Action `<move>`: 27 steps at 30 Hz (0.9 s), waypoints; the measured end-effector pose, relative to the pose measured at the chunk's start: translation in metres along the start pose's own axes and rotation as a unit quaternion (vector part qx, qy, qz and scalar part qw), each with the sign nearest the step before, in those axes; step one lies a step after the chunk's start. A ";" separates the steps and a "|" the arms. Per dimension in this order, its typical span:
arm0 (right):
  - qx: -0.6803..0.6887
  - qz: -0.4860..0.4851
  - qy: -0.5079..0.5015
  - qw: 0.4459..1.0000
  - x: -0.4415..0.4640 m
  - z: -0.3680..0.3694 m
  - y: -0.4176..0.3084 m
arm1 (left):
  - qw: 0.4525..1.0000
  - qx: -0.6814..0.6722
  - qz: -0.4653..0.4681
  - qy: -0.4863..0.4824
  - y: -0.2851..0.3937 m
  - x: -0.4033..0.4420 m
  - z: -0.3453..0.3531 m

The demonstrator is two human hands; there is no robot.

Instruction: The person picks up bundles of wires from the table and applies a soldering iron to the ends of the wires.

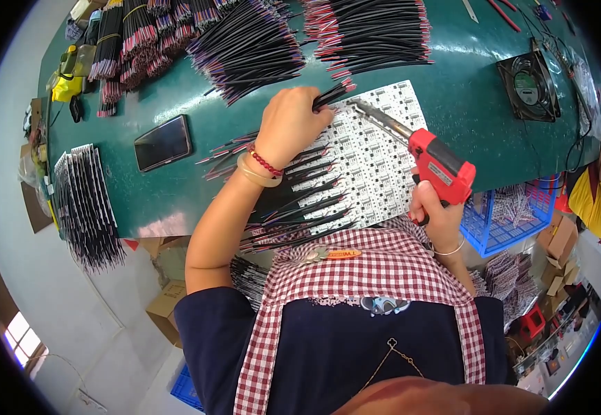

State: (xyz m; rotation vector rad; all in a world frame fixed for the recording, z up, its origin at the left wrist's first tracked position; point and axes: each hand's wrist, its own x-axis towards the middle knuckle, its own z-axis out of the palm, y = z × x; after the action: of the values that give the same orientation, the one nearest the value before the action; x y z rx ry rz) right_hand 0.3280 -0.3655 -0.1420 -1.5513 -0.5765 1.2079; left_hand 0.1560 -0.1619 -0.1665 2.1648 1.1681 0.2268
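Note:
My left hand [292,119] is closed around a few short black wires [333,93] whose red-and-white stripped ends point to the right. Below it lies a white circuit board panel [376,166] printed with repeated small patterns. Several black wires [314,200] run across the panel's left part, their ends over the board. My right hand [439,216] grips the handle of a red and black soldering gun [442,166]. The gun's metal tip [356,104] is over the panel's upper edge, close to the wire ends but seemingly apart from them.
Piles of black wires [248,48] and another wire pile [370,31] lie at the back of the green table [466,90]. A phone [163,143] sits at left, near wired strips [86,200] at the table edge. A small fan [529,86] stands at right, above a blue crate [497,228].

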 end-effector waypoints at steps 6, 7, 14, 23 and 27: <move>0.000 0.009 0.003 1.000 -0.003 -0.003 -0.001 | 1.000 0.007 0.011 0.002 -0.001 0.001 0.000; -0.002 0.014 0.001 1.000 -0.003 -0.003 0.000 | 1.000 0.006 0.008 -0.006 -0.001 0.001 -0.001; -0.018 0.009 -0.007 1.000 -0.004 -0.002 0.011 | 1.000 -0.012 0.008 -0.028 -0.002 0.003 -0.004; 0.007 -0.015 0.022 1.000 -0.010 0.002 0.011 | 0.999 -0.005 0.015 -0.047 -0.002 0.005 -0.007; -0.012 -0.009 0.014 1.000 -0.010 0.000 0.011 | 0.999 -0.007 0.024 -0.041 -0.005 0.005 -0.005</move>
State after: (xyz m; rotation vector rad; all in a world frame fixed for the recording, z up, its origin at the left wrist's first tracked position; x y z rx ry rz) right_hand 0.3224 -0.3777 -0.1484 -1.5779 -0.5861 1.1679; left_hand 0.1534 -0.1536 -0.1670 2.1697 1.0667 0.1647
